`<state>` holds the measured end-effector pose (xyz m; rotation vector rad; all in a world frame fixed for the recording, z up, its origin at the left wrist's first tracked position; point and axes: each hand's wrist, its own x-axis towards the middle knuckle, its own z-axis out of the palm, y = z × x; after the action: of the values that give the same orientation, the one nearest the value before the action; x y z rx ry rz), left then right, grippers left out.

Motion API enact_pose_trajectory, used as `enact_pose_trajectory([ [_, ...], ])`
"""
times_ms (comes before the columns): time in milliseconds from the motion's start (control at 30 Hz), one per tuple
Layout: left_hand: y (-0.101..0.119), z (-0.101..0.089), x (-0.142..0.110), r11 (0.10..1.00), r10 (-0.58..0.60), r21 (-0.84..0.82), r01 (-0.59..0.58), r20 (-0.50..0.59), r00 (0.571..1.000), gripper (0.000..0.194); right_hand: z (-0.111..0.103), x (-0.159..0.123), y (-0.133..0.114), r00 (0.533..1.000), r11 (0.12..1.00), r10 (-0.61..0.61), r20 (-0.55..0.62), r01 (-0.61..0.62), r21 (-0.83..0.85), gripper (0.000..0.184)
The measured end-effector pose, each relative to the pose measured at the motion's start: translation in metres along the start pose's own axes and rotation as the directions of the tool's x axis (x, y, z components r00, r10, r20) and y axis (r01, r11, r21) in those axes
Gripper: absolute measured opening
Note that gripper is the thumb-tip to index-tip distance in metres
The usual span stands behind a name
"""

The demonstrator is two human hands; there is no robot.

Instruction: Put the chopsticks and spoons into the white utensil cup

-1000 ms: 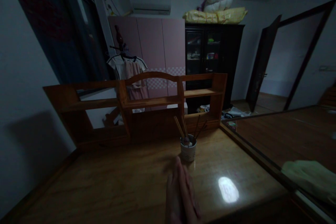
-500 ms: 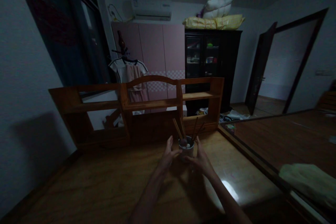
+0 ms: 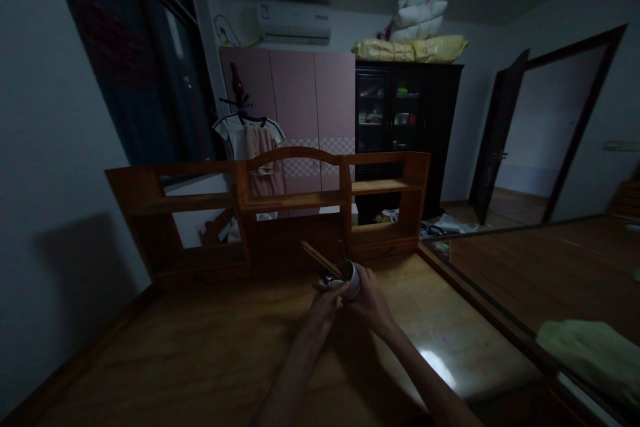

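1. I've got the cup [image 3: 355, 282] tilted left over the desk [image 3: 220, 347]; any steeper and its sticks [image 3: 320, 257] could slide out.
2. My right hand [image 3: 370, 300] wraps the cup's side, my left hand [image 3: 326, 300] grips near the rim; uneven pressure might twist it loose.
3. Can't tell whether its base touches the desk; if not, a slip means a drop.

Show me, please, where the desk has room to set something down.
Bare desktop lies between the left wall and left hand; another patch, between right hand and the desk's right edge. Crowded: the middle, where both hands hold the tilted cup.
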<state>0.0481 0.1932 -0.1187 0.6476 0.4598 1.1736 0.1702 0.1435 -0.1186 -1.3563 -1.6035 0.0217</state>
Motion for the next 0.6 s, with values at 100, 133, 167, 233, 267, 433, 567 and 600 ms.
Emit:
enact_pose_trajectory([
  [100,0.007,-0.001,-0.006,0.995,0.013,-0.100,-0.014,-0.012,1.000,0.022,-0.009,0.005,-0.012,0.999,0.984,-0.040,0.027,0.044,-0.172,0.086],
  [133,0.009,-0.002,-0.009,0.989,-0.004,-0.149,0.002,-0.015,1.000,0.020,-0.012,0.006,-0.015,0.998,0.975,-0.056,0.039,0.063,-0.215,0.089],
  [167,0.011,-0.002,-0.013,0.979,-0.023,-0.203,0.020,-0.014,1.000,0.019,-0.014,0.007,-0.018,0.996,0.965,-0.070,0.050,0.080,-0.250,0.092],
  [233,0.013,-0.004,-0.018,0.953,-0.053,-0.297,0.053,0.009,0.999,0.021,-0.018,0.009,-0.022,0.993,0.945,-0.094,0.077,0.114,-0.305,0.095],
  [267,0.013,-0.005,-0.020,0.944,-0.054,-0.325,0.060,0.028,0.998,0.024,-0.020,0.009,-0.025,0.991,0.935,-0.102,0.092,0.127,-0.330,0.096],
  [433,0.014,-0.005,-0.024,0.925,-0.028,-0.380,0.035,0.024,0.999,0.031,-0.027,0.008,-0.045,0.977,0.856,-0.156,0.147,0.208,-0.474,0.097],
  [567,0.018,-0.007,-0.020,0.897,-0.123,-0.438,0.050,-0.139,0.983,0.026,-0.026,0.004,-0.057,0.951,0.737,-0.253,0.176,0.308,-0.601,0.094],
  [600,0.019,-0.009,-0.020,0.887,-0.143,-0.458,0.053,-0.164,0.976,0.024,-0.025,0.003,-0.058,0.945,0.714,-0.271,0.182,0.324,-0.620,0.093],
])
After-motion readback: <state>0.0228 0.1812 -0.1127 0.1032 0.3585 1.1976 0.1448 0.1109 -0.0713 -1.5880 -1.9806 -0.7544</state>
